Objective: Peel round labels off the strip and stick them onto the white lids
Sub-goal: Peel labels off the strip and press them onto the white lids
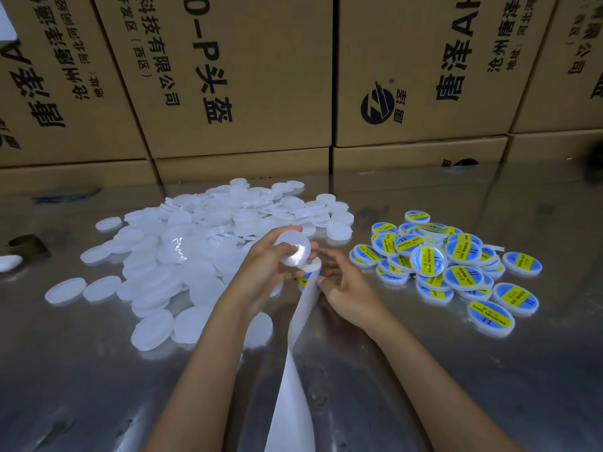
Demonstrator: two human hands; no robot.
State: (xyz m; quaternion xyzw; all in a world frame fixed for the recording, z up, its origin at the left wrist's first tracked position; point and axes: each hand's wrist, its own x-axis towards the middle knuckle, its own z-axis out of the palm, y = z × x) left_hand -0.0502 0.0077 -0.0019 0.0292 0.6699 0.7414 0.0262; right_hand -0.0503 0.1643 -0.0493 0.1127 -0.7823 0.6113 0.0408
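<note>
My left hand (261, 272) grips a bare white lid (293, 251) by its rim, tilted up above the table. Under that hand sits the label roll (310, 265), and its white backing strip (298, 321) runs from there down toward me and off the bottom of the view. A bit of blue-and-yellow label (303, 282) shows at the roll. My right hand (342, 282) is at the roll's right side with its fingers curled on the strip's edge. A heap of plain white lids (195, 243) lies to the left.
A pile of lids with blue-and-yellow labels (450, 265) lies on the right of the shiny metal table (456, 370). Stacked cardboard boxes (228, 76) wall off the back. A small brown roll (26, 244) sits at the far left edge.
</note>
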